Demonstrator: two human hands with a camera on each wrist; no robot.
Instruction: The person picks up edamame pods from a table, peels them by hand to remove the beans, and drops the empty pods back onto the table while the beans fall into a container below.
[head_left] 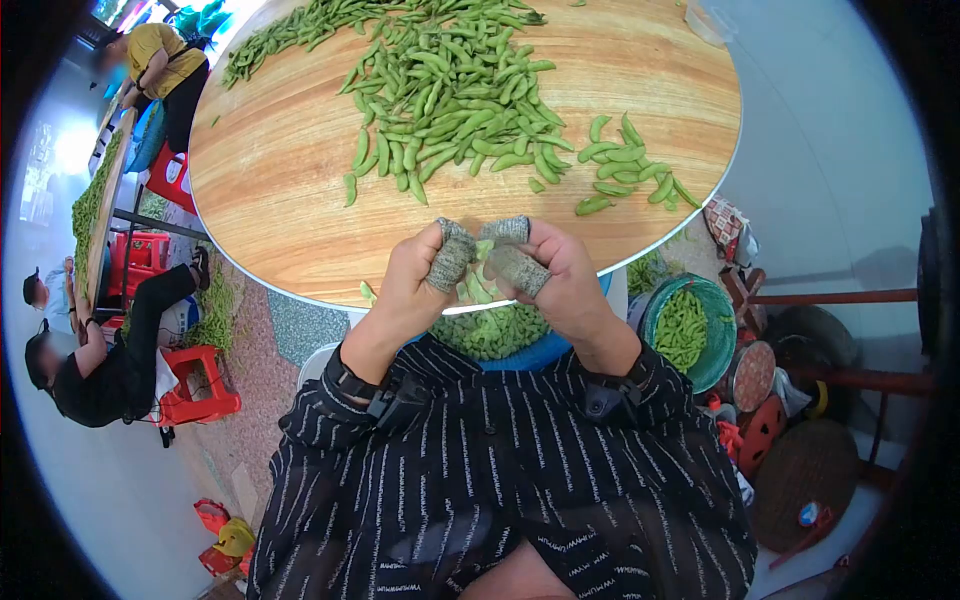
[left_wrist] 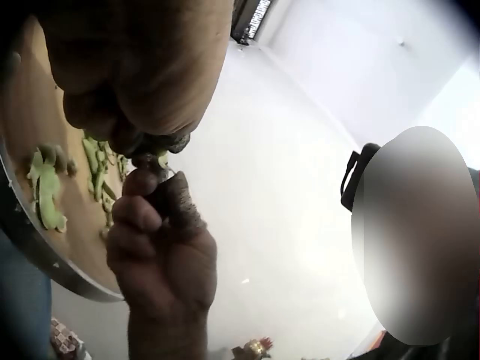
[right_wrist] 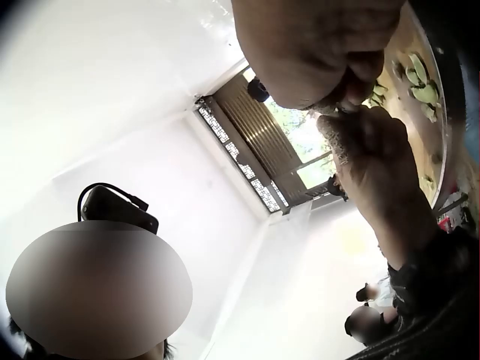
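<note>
At the near edge of the round wooden table (head_left: pixel 290 240), both hands meet with grey knitted covers on thumbs and forefingers. The left hand (head_left: pixel 415 275) and the right hand (head_left: pixel 560 275) pinch a green pod (head_left: pixel 484 248) between their fingertips. Just below the fingers, further green pieces (head_left: pixel 477 288) lie at the table edge. In the left wrist view the left hand (left_wrist: pixel 142 67) is above and the right hand (left_wrist: pixel 169 255) below, fingertips together. The right wrist view has the right hand (right_wrist: pixel 315 45) over the left hand (right_wrist: pixel 382 165); the pod is mostly hidden there.
A large pile of green pods (head_left: pixel 450 100) covers the table's far middle, with a smaller group (head_left: pixel 625 165) at right. Below the hands is a basin of shelled beans (head_left: pixel 490 332). A green bucket (head_left: pixel 722 340) of pods stands at right. Other people sit at left.
</note>
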